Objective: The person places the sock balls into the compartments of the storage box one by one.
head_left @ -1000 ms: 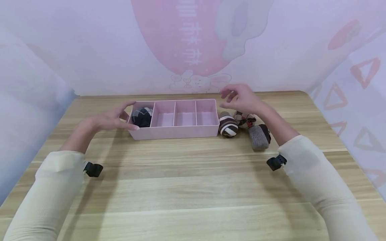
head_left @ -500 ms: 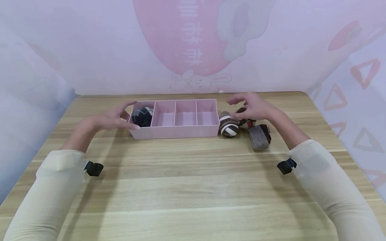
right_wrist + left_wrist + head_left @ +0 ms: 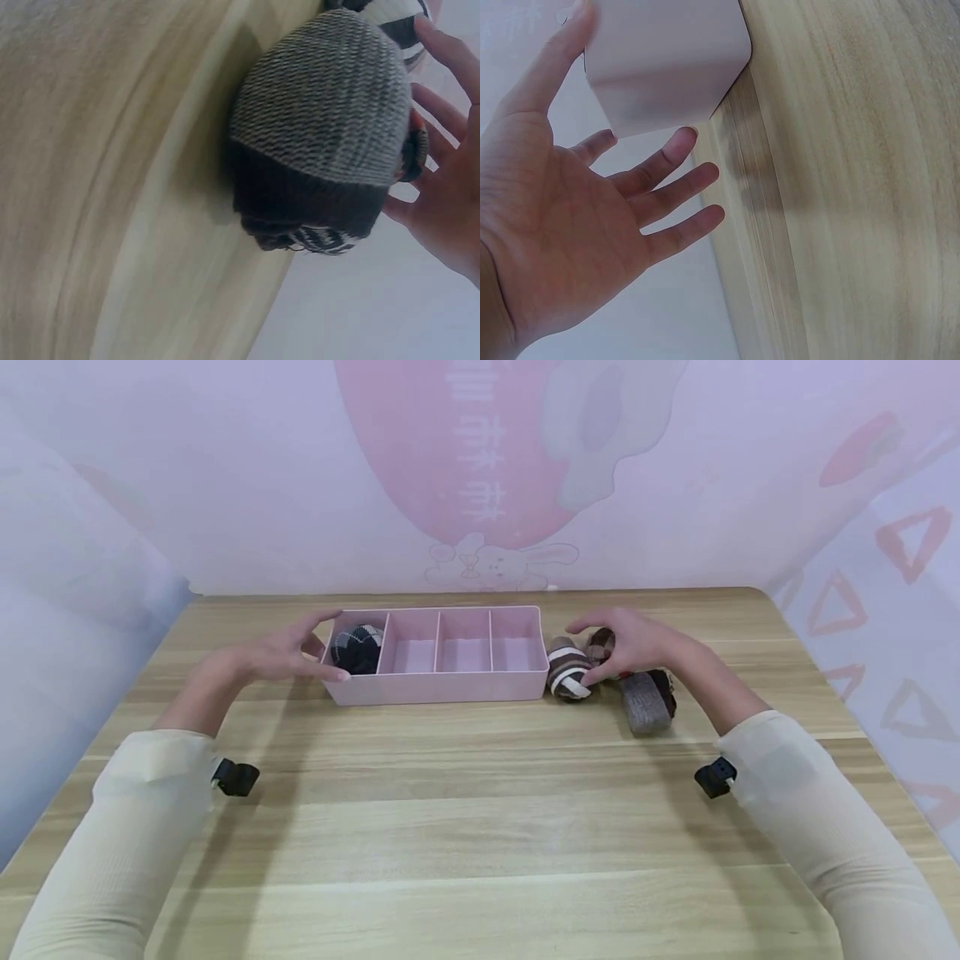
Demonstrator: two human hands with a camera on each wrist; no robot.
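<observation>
From the head view we see our left hand (image 3: 258,660) resting at the left end of the long pink plastic four-compartment tray (image 3: 442,689) on the light wooden desk (image 3: 465,810), its fingers spread and relaxed; the thumb tip touches the tray's near left corner. A dark checked rolled sock (image 3: 356,649) lies in the leftmost compartment. The left wrist view shows what the head view cannot: the open palm (image 3: 555,247) faces the tray's rounded corner (image 3: 667,67), thumb lying along one wall and the other fingers (image 3: 676,146) straight, just beside the tray. Our right hand (image 3: 637,647) is to the right of the tray, fingers curled round a brown plaid rolled sock (image 3: 600,643), with the thumb tip touching a brown-and-white striped rolled sock (image 3: 567,672) just beside the tray's right end. A grey-and-brown knitted rolled sock (image 3: 647,703) lies near our wrist. The right wrist view fills with that grey knit sock (image 3: 322,112) up close, its dark cuff (image 3: 300,199) towards the camera, the fingers (image 3: 442,52) beyond it, and the striped sock barely showing.
</observation>
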